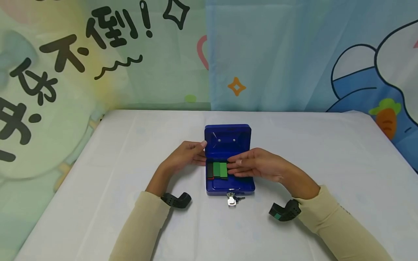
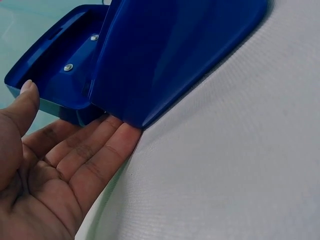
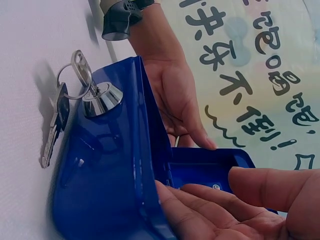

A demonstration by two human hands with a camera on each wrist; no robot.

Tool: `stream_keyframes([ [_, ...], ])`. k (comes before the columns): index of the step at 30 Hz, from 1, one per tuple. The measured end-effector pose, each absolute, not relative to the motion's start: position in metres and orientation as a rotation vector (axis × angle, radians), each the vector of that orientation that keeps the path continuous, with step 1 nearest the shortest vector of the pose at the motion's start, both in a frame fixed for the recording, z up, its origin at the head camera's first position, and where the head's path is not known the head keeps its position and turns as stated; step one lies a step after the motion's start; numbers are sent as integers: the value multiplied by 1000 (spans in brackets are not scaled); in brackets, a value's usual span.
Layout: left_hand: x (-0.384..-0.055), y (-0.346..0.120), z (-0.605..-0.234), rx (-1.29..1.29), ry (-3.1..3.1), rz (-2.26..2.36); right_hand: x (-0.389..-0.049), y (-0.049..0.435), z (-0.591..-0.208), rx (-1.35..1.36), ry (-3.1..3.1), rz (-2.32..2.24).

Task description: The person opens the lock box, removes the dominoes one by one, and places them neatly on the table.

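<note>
A blue metal cash box point(image 1: 243, 185) stands on the table with its lid point(image 1: 228, 139) raised. Inside, along its left part, are two green blocks point(image 1: 220, 169) and a dark block point(image 1: 210, 169) with a red lower edge. My left hand point(image 1: 187, 154) is at the box's left side; in the left wrist view its thumb lies at the lid's rim and its straight fingers touch the box near the hinge. My right hand point(image 1: 256, 165) reaches over the right wall into the box, fingers extended, fingertips right beside the green blocks. The wall hides those fingertips in the right wrist view.
A ring with keys point(image 3: 60, 110) hangs from the lock point(image 3: 102, 100) on the box's front. White cloth point(image 1: 130, 123) covers the table. Printed curtains point(image 1: 267, 54) hang behind and to the left. Each wrist wears a black camera mount point(image 1: 285, 211).
</note>
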State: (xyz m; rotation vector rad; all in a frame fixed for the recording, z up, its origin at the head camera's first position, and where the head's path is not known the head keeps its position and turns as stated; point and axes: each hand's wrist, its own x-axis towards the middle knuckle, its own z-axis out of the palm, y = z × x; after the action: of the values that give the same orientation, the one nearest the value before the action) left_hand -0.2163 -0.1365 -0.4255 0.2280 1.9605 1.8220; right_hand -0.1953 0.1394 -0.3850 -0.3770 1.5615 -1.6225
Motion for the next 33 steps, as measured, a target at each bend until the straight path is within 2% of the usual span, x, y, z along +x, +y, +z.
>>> stream_keyframes([
  [19,-215,-133,-425,238,1930,1828,-181,134,-380,-316,1694,-1588],
  [33,-211,-135,-421,238,1959,1812,-178,113,-375,-295,1978,-1295],
])
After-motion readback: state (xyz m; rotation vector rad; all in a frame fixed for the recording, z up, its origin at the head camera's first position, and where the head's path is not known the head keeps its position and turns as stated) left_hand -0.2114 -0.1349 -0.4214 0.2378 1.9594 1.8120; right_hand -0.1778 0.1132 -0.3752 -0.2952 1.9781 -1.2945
